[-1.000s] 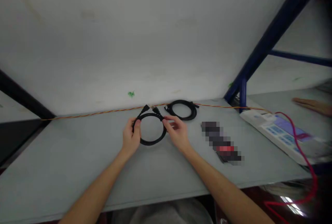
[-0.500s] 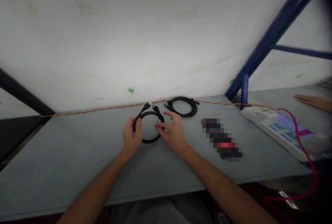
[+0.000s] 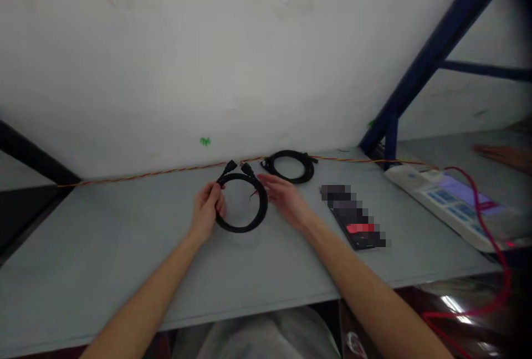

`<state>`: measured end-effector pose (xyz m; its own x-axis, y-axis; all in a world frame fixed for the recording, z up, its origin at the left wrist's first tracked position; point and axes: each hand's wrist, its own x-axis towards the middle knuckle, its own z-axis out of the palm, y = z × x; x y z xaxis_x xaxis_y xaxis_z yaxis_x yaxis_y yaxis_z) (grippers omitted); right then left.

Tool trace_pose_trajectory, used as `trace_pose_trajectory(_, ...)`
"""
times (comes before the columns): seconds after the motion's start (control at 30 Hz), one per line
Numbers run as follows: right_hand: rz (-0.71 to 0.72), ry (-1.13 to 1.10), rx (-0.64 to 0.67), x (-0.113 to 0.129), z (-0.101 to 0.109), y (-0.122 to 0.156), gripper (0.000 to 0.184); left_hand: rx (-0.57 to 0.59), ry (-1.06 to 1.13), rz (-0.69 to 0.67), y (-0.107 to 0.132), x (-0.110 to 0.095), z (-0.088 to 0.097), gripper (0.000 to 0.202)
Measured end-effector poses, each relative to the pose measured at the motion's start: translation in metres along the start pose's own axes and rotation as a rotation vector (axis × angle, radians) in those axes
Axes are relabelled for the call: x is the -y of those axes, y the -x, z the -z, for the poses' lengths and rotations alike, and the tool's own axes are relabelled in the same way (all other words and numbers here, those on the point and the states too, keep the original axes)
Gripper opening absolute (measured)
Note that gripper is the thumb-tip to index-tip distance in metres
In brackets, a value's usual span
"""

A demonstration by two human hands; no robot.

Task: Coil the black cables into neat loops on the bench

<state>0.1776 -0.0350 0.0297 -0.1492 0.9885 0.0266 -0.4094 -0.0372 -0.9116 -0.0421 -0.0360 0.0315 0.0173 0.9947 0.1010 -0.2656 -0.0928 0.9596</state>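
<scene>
A coiled black cable (image 3: 245,220) is held up off the grey shelf (image 3: 103,259), its two plug ends pointing up toward the wall. My left hand (image 3: 206,212) grips the coil's left side, fingers wrapped round it. My right hand (image 3: 286,199) is at the coil's right side with fingers stretched out; whether it touches the cable is unclear. A second coiled black cable (image 3: 291,166) lies flat on the shelf just beyond my right hand, by the wall.
A twisted orange-and-yellow wire (image 3: 145,176) runs along the wall. A dark flat object (image 3: 353,218), partly blurred, lies to the right. Farther right sit a white power strip (image 3: 444,204), a red cable (image 3: 486,226) and a blue frame post (image 3: 390,137). Another person's hand (image 3: 502,155) shows at far right.
My right hand has let go of the coil's right side and opened, fingers now spread. My left hand has kept its grip and the coil is tilted up a little.
</scene>
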Motion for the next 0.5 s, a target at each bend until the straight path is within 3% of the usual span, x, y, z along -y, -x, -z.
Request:
trace_pose_trajectory(0.1,-0.208,-0.182,0.323,0.001,-0.004,0.003,0.042,0.057,0.082,0.096,-0.001,0.002,0.001,0.041)
trace_pose_trajectory(0.17,-0.246,-0.231,0.397,0.002,-0.008,0.008,0.043,0.079,0.093,0.121,0.0,0.003,0.002,0.042)
trace_pose_trajectory(0.33,-0.167,-0.166,0.304,-0.001,-0.01,0.008,0.032,0.101,0.096,0.133,-0.002,0.003,0.003,0.042)
trace_pose_trajectory(0.5,-0.127,-0.142,0.163,-0.001,0.001,-0.002,0.025,0.064,0.046,0.096,-0.008,0.001,0.009,0.04)
